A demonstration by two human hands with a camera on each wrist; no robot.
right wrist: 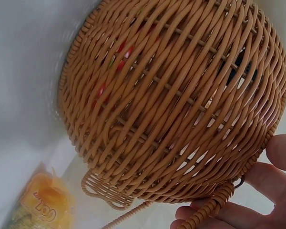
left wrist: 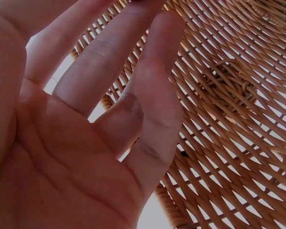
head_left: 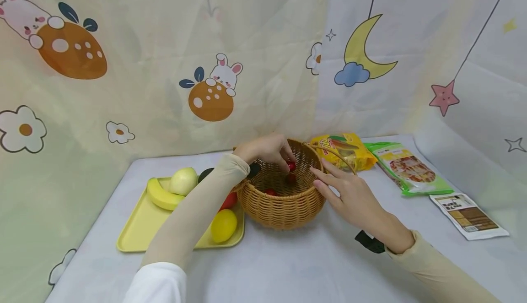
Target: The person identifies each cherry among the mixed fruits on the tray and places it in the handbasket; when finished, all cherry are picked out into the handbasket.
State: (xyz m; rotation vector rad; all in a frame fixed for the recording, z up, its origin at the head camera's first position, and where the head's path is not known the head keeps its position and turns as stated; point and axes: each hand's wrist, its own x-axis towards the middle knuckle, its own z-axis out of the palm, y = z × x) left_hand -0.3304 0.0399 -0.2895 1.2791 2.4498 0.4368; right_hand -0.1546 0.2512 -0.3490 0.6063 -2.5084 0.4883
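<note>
A brown wicker basket [head_left: 284, 209] stands in the middle of the table, its weave filling much of both wrist views. My left hand [head_left: 267, 149] reaches in over its rim and pinches a small red fruit [head_left: 291, 166] between the fingertips. In the left wrist view, the palm of that hand [left wrist: 81, 143] shows beside the woven wall. Lower inside the basket lie other small red fruits [head_left: 270, 192]. My right hand [head_left: 350, 195] touches the right rim with extended fingers, close to the base of the basket's handle [right wrist: 212, 207].
Left of the basket, a yellow tray [head_left: 137, 232] holds a banana [head_left: 162, 196], a pale green round fruit [head_left: 183, 181] and a lemon [head_left: 224, 225]; my left forearm covers part of it. To the right lie a yellow bag [head_left: 346, 149], a green packet [head_left: 411, 168] and a white-brown pouch [head_left: 469, 216].
</note>
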